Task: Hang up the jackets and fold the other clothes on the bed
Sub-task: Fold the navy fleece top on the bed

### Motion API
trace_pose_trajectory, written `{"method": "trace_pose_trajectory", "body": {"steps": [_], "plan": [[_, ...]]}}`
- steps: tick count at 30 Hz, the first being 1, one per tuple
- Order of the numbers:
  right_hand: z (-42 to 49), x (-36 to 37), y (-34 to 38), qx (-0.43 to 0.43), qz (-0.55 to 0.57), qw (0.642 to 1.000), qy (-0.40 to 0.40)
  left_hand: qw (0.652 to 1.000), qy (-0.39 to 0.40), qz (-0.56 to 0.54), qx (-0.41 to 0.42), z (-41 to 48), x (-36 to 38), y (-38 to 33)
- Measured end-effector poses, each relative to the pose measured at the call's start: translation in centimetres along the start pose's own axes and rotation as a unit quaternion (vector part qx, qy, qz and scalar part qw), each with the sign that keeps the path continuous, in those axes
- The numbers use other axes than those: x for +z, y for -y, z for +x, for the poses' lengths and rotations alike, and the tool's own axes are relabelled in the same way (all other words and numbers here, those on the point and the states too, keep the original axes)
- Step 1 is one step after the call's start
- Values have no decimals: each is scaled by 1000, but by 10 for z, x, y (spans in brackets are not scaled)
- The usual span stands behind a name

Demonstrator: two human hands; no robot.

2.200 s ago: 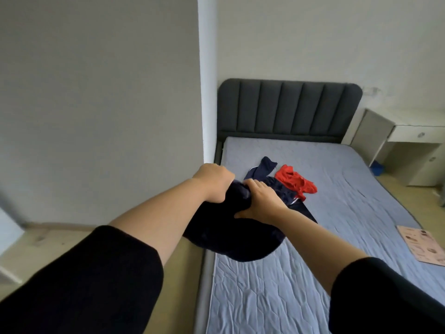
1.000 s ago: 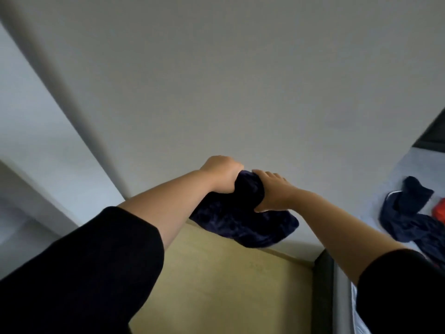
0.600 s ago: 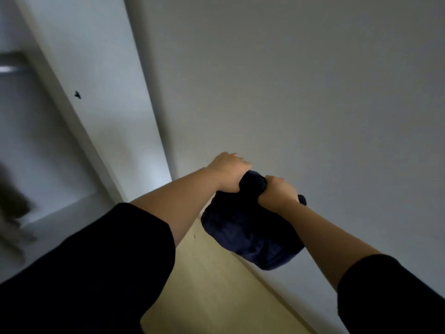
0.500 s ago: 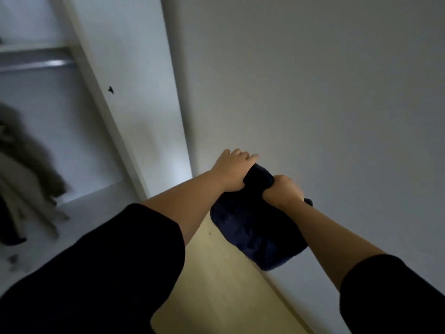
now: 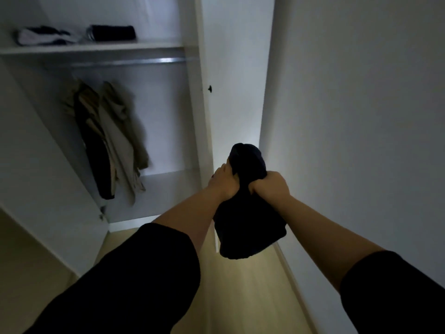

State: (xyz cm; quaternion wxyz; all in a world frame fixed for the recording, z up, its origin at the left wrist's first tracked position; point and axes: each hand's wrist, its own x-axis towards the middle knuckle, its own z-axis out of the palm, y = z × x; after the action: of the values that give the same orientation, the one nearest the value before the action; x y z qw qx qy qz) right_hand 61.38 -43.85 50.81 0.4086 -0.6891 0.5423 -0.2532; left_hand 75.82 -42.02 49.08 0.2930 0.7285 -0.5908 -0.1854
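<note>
A bundled dark navy garment hangs in front of me, held up between both hands. My right hand grips its upper part with the fingers curled tight round the cloth. On the bundle's left side my left hand holds it, fingers against the fabric. An open white wardrobe stands ahead on the left. Several jackets, beige and dark, hang from its metal rail. The bed is out of view.
Folded clothes, white and dark, lie on the wardrobe's top shelf. A white wall runs close along my right. Pale wooden floor stretches below, and the wardrobe's left side panel reaches toward me.
I have turned left from the bed to the wardrobe, carrying the navy bundle. The shelf, rail and hanging jackets have come into view and the bundle is raised higher.
</note>
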Motion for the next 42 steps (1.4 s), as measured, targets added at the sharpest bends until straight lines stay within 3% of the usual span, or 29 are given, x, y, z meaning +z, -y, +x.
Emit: {"method": "trace_pose_trajectory", "body": {"steps": [7,16,22,29,32,36,40,42], "plan": [[58,81,109,-71,-7,997,39,995,-85,-34,-29,30,-111,88],[134,183,265,-84,142,986,16,986,-160,13,-35,111,-277,168],[196,213,344,-69,315,946,-37,976,-217,16,14,166,-351,201],[279,221,458,-146,424,893,-31,951,-283,-122,20,246,-440,211],[324,221,514,-181,471,863,-28,939,-317,-129,45,287,-489,214],[395,227,575,-186,522,833,-10,924,-374,-45,68,343,-553,227],[470,248,617,-147,557,814,80,875,-415,235,78,392,-603,248],[505,266,631,-137,555,810,130,852,-408,314,90,413,-624,262]]}}
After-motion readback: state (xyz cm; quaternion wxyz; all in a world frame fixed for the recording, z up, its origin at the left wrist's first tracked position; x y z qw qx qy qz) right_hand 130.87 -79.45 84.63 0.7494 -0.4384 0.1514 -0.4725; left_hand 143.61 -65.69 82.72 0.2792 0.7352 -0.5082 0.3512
